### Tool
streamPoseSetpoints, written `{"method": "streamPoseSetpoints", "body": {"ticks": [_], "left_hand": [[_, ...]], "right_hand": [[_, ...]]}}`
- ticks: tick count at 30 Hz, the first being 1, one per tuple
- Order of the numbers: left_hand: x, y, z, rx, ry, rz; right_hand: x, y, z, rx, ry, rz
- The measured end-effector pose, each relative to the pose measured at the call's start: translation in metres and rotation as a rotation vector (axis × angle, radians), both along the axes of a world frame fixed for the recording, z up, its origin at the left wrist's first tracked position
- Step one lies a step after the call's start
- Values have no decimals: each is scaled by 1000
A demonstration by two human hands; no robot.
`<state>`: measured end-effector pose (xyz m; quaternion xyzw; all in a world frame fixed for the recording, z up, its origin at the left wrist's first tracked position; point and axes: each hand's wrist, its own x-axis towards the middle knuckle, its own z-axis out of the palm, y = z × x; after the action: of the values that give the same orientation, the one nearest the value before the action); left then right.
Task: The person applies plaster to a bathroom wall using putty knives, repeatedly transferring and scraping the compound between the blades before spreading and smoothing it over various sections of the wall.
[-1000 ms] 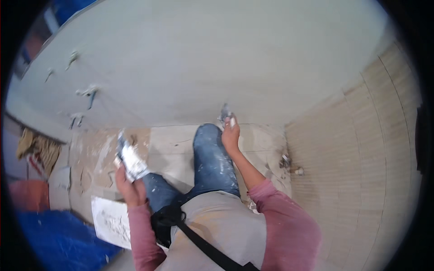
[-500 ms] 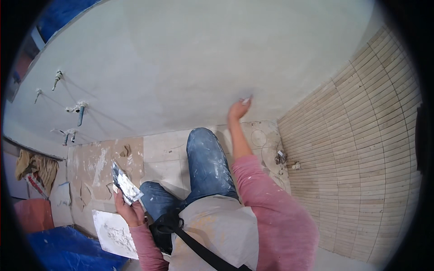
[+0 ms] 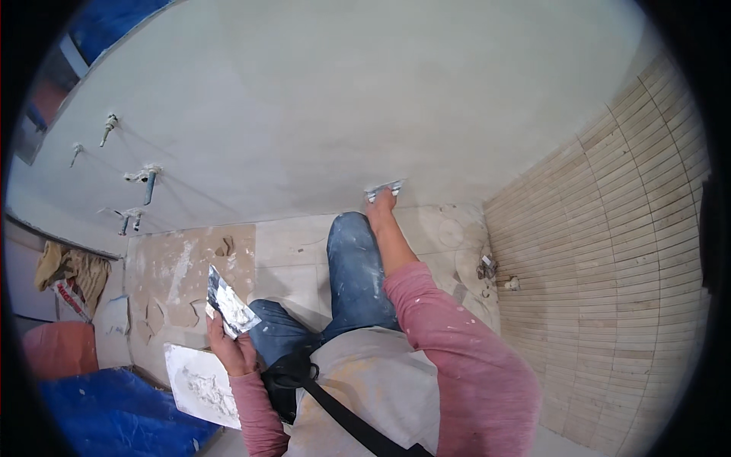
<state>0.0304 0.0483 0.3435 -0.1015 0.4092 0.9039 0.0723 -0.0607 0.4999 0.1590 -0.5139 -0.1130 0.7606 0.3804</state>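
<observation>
My left hand (image 3: 231, 344) is closed round a wide putty knife (image 3: 219, 288), its metal blade loaded with white paste (image 3: 237, 311). This blade is held over the floor beside my knee. Low on the smooth pale wall (image 3: 327, 99), my right hand (image 3: 383, 204) grips a smaller-looking metal putty knife (image 3: 386, 188). Its blade lies against the wall just above the floor, in front of my right knee; its handle is hidden by my fingers.
Pipe stubs (image 3: 149, 183) stick out of the wall at the left. A white board (image 3: 183, 373) with paste lies near my left forearm, beside a blue sheet (image 3: 114, 411). Narrow tiles (image 3: 601, 289) cover the right wall. Rubble (image 3: 487, 266) lies in the corner.
My right hand has come down and left along the wall, and its blade now shows broadside. The left hand still holds its loaded blade; the whole view has shifted slightly.
</observation>
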Motion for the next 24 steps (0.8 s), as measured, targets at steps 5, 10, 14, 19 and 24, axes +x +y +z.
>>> {"method": "streamPoseSetpoints", "body": {"ticks": [5, 10, 14, 19, 24], "left_hand": [[0, 21, 13, -22, 10, -51], [2, 22, 21, -95, -28, 30], [1, 31, 25, -117, 38, 105], [-8, 35, -12, -137, 122, 154], [2, 55, 16, -3, 100, 296]], "right_hand": [[-48, -51, 41, 349, -235, 142], [-34, -180, 138, 532, 235, 437], [45, -208, 144, 781, 406, 1010], [129, -228, 185, 1309, 487, 1194], [117, -223, 201, 1791, 507, 1303]]}}
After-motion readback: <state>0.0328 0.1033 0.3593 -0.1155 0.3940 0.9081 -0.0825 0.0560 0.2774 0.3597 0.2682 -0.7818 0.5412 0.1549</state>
